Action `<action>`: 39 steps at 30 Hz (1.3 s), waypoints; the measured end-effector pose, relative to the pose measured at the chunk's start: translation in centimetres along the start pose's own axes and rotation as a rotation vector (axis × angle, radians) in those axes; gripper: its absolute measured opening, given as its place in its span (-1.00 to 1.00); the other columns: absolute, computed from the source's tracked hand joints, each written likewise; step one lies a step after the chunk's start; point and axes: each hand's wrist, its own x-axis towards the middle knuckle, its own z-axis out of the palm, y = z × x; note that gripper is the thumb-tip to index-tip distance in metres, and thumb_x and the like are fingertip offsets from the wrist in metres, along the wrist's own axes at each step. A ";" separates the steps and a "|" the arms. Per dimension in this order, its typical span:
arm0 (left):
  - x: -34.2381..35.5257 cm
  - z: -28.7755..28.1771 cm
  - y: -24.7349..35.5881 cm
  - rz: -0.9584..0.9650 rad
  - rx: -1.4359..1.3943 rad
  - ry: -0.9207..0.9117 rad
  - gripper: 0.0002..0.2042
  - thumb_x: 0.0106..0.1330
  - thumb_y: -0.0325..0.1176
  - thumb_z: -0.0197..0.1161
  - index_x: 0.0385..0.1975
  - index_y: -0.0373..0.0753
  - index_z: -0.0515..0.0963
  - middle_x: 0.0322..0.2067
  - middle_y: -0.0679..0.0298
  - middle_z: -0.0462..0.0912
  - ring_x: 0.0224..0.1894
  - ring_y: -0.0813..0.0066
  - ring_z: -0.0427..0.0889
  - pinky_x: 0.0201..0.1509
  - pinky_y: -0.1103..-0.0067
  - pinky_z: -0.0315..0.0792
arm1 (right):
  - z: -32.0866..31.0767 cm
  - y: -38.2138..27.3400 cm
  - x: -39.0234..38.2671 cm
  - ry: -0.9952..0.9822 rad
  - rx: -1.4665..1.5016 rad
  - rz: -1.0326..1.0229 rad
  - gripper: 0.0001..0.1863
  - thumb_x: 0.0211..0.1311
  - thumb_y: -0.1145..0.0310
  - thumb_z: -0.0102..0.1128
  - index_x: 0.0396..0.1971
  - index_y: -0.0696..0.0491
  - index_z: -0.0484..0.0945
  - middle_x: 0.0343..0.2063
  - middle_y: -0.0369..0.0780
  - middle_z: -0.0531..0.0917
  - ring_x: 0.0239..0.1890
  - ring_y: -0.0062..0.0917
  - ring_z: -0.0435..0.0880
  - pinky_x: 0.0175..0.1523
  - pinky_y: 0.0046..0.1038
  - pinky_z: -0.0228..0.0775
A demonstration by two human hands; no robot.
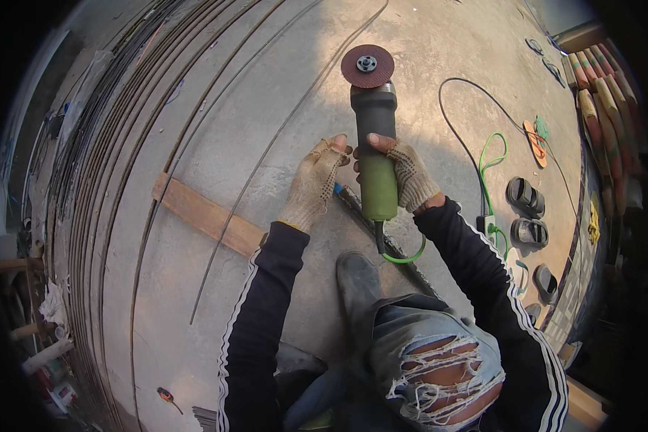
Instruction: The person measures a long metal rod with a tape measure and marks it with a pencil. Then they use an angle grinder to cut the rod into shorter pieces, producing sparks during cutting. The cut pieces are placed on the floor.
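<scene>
An angle grinder (374, 173) with a green and black body is held upright in view, a reddish disc (367, 66) at its upper end. My right hand (410, 173) in a knit fingertip-less glove is wrapped round its body. My left hand (313, 183), gloved alike, is just left of the grinder, fingers curled; what they hold, if anything, I cannot make out. The green cord (403, 259) hangs from the tool's lower end over a dark metal bar (403, 266) with a blue end, lying on the floor below.
Long rods (108, 187) line the left, some crossing a wooden plank (201, 216). At the right are a power strip (486, 225) with cables, several sandals (525, 198) and stacked long pale pieces (605, 122). My boot (356, 281) and ripped-jeans knee (439, 374) are below the hands.
</scene>
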 end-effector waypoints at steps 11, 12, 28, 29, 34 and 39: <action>-3.1 1.3 -4.7 0.309 0.374 -0.080 -0.12 0.43 -0.49 0.39 0.67 -0.16 0.00 0.28 0.07 0.55 0.14 0.35 0.67 0.21 0.43 0.61 | 2.0 -2.7 5.2 -0.004 0.227 -0.139 -0.56 0.22 0.25 0.52 -0.08 0.21 0.55 -0.24 -0.13 0.73 -0.25 -0.37 0.80 -0.16 -0.24 0.78; -3.1 1.6 -5.4 0.390 0.446 -0.042 -0.10 0.42 -0.48 0.40 0.68 -0.16 -0.01 0.26 0.06 0.57 0.11 0.34 0.69 0.17 0.41 0.62 | 1.9 -2.4 5.3 0.023 0.220 -0.115 -0.57 0.21 0.24 0.52 -0.10 0.19 0.56 -0.26 -0.14 0.72 -0.26 -0.37 0.80 -0.17 -0.25 0.77; -2.1 0.0 -9.9 0.700 0.876 -0.068 -0.03 0.39 -0.33 0.35 0.67 -0.29 -0.17 0.17 -0.34 0.56 -0.07 -0.33 0.72 -0.06 0.06 0.66 | 0.7 -0.1 3.3 0.059 0.265 -0.016 -0.64 0.21 0.23 0.49 -0.16 0.17 0.60 -0.37 -0.15 0.72 -0.36 -0.38 0.78 -0.24 -0.32 0.73; -2.2 0.0 -9.9 0.631 0.885 -0.089 -0.04 0.40 -0.33 0.35 0.66 -0.29 -0.16 0.17 -0.35 0.56 -0.07 -0.35 0.71 -0.05 0.05 0.65 | 0.6 0.0 3.3 0.092 0.226 -0.021 -0.64 0.21 0.23 0.49 -0.16 0.17 0.61 -0.37 -0.15 0.72 -0.36 -0.38 0.78 -0.24 -0.32 0.72; -3.5 0.5 -8.7 0.578 0.877 -0.108 -0.13 0.41 -0.34 0.32 0.64 -0.31 -0.02 0.08 -0.26 0.59 -0.10 -0.25 0.72 -0.01 0.07 0.63 | 0.0 0.6 3.3 0.166 0.175 -0.013 -0.64 0.22 0.22 0.47 -0.16 0.17 0.61 -0.37 -0.14 0.72 -0.39 -0.36 0.76 -0.24 -0.31 0.72; -6.8 -6.8 -3.6 0.554 1.353 -0.349 -0.32 0.43 -0.30 0.33 0.54 -0.25 0.29 -0.02 0.06 0.62 0.02 0.09 0.69 0.14 0.24 0.60 | -1.7 0.5 3.5 0.237 0.027 0.008 -0.67 0.22 0.20 0.45 -0.18 0.12 0.64 -0.41 -0.11 0.73 -0.44 -0.32 0.75 -0.31 -0.29 0.71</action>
